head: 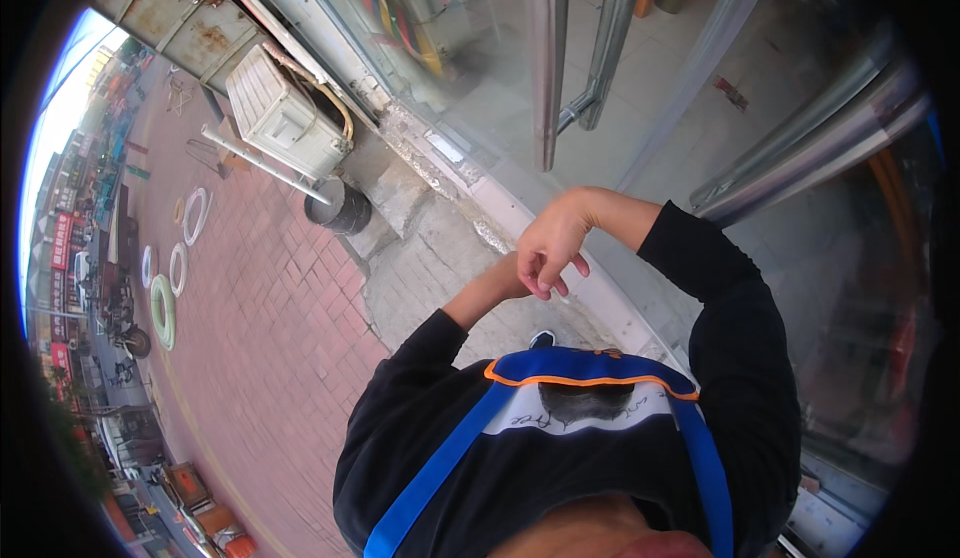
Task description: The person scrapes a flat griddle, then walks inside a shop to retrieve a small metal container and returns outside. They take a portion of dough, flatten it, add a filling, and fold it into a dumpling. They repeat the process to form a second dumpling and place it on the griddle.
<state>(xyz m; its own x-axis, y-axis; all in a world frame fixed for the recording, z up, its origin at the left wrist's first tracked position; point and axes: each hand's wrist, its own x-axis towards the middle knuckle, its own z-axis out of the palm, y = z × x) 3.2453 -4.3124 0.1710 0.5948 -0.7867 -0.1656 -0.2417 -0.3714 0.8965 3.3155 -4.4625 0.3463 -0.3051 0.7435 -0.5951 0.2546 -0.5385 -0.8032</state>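
My right hand hangs in front of my chest with its wrist bent and its fingers loosely curled and apart; I see nothing held in it. My left forearm comes in from the left and passes behind the right hand, so my left hand is mostly hidden. Whether the two hands touch is not plain. Below them is a blue apron with orange trim over a black long-sleeved top. Just beyond the hands lies a pale door sill, and a metal door handle on a glass door rises above.
More metal bars stand on the right. An outdoor air-conditioner unit, a black bucket and a white pipe are by the wall. Coiled hoses lie on the brick pavement. Vehicles stand farther left.
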